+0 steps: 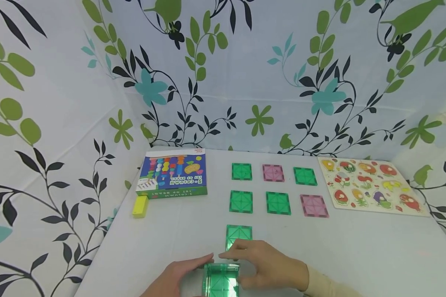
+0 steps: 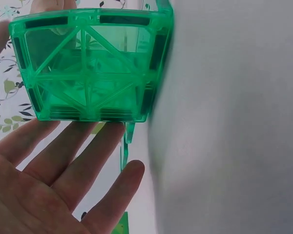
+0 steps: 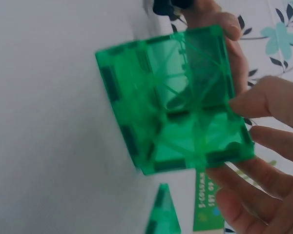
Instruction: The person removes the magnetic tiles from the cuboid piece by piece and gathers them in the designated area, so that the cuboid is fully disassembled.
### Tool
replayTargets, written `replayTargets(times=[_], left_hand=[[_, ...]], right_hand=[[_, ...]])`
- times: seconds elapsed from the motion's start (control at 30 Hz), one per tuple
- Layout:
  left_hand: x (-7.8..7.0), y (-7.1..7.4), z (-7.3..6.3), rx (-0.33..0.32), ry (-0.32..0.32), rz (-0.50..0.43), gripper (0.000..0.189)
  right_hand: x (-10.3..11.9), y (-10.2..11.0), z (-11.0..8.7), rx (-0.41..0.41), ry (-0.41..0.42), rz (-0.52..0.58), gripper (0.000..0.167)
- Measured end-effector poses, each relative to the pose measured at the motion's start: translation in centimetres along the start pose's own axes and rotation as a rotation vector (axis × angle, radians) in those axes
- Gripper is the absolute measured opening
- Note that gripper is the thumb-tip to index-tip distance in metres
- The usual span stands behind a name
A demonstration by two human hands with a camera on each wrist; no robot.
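In the head view a box built from green see-through magnetic tiles [image 1: 221,282] stands at the table's near edge, between both hands. My left hand [image 1: 172,276] holds it from the left, long fingers along its far side. The left wrist view shows these left fingers [image 2: 63,161] with tips at the edge of the box [image 2: 85,75]. My right hand [image 1: 269,264] holds the box from the right, thumb at its side and bent fingers past its far edge. In the right wrist view the right thumb [image 3: 271,100] meets the box's edge. Behind it lies a green tile [image 1: 239,233], partly covered by the right hand.
Further back, green tiles [image 1: 240,202] and pink tiles [image 1: 314,206] lie flat in rows. A blue-and-green game box [image 1: 174,175] with a yellow block [image 1: 140,206] sits at the back left. A fruit picture board [image 1: 371,185] lies at the back right, before a patterned cloth.
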State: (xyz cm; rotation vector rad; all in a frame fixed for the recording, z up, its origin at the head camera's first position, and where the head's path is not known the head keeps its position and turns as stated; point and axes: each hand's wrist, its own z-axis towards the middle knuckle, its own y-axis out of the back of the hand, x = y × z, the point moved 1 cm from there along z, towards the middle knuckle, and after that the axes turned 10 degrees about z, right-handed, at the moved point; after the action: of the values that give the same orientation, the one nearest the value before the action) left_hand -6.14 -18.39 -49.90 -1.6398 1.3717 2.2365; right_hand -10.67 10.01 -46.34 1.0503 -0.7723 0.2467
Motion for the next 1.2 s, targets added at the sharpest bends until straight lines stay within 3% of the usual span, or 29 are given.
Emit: replayTargets(times=[0.13, 0.2, 0.37, 0.43, 0.7, 0.93, 1.2], left_hand=[[0.4, 0.0, -0.2, -0.031, -0.033, -0.039, 0.084], [0.4, -0.1, -0.3, -0.026, 0.006, -0.067, 0.084], [0.5, -0.2, -0.4, -0.038, 0.031, -0.072, 0.079], [0.5, -0.2, -0.5, -0.053, 0.003, -0.053, 0.076], [0.3, -0.1, -0.4, -0.101, -0.107, 0.05, 0.072], [0.3, 0.0, -0.3, -0.106, -0.094, 0.07, 0.073], [0.2, 0.1, -0.4, -0.117, -0.102, 0.111, 0.074]], right_hand=[[0.1, -0.9, 0.3, -0.043, 0.074, -0.033, 0.044], [0.1, -1.1, 0.4, -0.071, 0.084, -0.068, 0.039], [-0.1, -1.7, 0.5, -0.121, 0.081, -0.151, 0.034], [-0.2, -2.0, 0.5, -0.141, 0.093, -0.167, 0.033], [-0.7, -2.5, 0.5, -0.162, 0.054, -0.11, 0.03], [-0.9, -2.4, 0.3, -0.208, 0.06, -0.066, 0.026], [-0.9, -2.1, 0.2, -0.226, -0.014, -0.032, 0.025]])
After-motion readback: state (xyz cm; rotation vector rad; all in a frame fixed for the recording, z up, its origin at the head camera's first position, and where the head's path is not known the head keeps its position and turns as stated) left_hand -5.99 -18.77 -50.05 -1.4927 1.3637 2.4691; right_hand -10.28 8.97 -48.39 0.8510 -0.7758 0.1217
